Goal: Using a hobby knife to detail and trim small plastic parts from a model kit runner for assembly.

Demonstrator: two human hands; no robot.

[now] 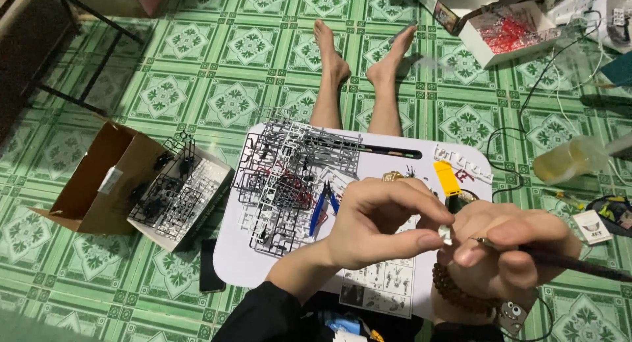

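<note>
While the left hand (378,227) pinched a small pale model part (446,235) between thumb and forefinger above the white lap table (227,260), the right hand (503,250) gripped a thin dark tool (566,261), tip touching the part, steadying it for close work.

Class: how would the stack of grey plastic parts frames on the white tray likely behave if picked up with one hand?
The parts frames look like thin open lattices, so probably light and somewhat bendy. Their fine bars seem easy to snap. Piled loosely on the white tray, they may snag together.
</note>
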